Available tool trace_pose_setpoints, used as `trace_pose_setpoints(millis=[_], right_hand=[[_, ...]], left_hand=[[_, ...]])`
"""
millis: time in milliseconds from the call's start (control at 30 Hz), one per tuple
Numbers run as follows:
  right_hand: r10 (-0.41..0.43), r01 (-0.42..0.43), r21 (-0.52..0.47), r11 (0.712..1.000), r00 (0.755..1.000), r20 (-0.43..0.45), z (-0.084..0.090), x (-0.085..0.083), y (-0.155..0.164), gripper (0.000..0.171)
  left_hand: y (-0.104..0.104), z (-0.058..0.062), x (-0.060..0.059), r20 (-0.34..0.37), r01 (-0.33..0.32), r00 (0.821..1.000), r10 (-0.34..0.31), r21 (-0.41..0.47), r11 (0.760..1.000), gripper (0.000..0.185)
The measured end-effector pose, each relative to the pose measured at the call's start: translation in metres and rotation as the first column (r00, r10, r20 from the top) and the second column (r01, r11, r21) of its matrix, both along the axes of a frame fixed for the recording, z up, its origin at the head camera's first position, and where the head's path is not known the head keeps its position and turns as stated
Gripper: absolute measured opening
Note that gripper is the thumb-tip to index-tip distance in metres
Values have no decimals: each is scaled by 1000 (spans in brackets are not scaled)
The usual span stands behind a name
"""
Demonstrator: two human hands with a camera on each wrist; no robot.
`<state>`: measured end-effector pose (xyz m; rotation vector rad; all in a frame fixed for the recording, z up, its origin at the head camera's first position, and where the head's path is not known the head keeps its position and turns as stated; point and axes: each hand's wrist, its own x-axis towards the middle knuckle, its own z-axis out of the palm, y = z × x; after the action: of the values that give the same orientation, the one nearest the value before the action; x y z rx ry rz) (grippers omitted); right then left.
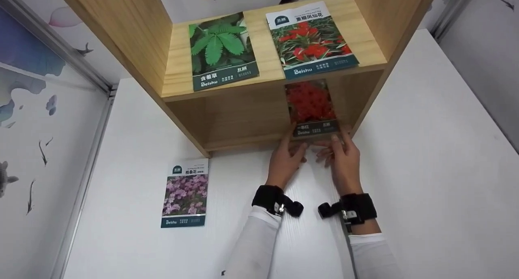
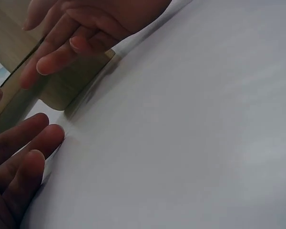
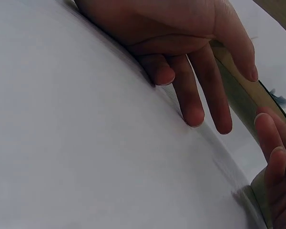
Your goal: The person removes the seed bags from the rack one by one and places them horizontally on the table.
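Observation:
A seed packet with red flowers (image 1: 310,100) stands propped inside the lower compartment of the wooden shelf (image 1: 243,121), at its right side. My left hand (image 1: 286,163) touches the packet's lower left corner with the index finger. At the lower right corner, my right hand (image 1: 345,163) rests its index finger along the edge. Thumbs and other fingers of both hands stay loosely extended below the packet. In the left wrist view, fingers (image 2: 52,52) hang relaxed above the white tabletop (image 2: 181,143); the right wrist view shows similarly loose fingers (image 3: 209,90). The packet is outside both wrist views.
On the upper shelf board lie a green-leaf packet (image 1: 221,50) at left and another red-flower packet (image 1: 310,37) at right. A purple-flower packet (image 1: 185,194) lies on the tabletop, front left of the shelf. Decorated white walls (image 1: 44,121) border the table.

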<state>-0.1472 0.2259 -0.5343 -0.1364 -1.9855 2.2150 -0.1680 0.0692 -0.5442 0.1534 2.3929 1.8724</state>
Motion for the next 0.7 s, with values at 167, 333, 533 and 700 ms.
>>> trace_pose_setpoints(millis=[167,333,533,700], right_hand=[[-51,51,-8,999,999,-2,0,6,-1,45],[-112,112,-2,994,994,4,-1,13,-5,44],[-130,129,29,991,991,42,-1,16,-9,42],[-155,153,31,988,986,56,0,19,-8,40]], left_hand=[[-4,0,4,30,-36,999,33,88,995,63],[-12,14,10,41,-53,998,45,201,978,54],[-19,32,16,33,-49,999,43,230,972,42],[-21,31,16,32,-42,999,34,304,952,40]])
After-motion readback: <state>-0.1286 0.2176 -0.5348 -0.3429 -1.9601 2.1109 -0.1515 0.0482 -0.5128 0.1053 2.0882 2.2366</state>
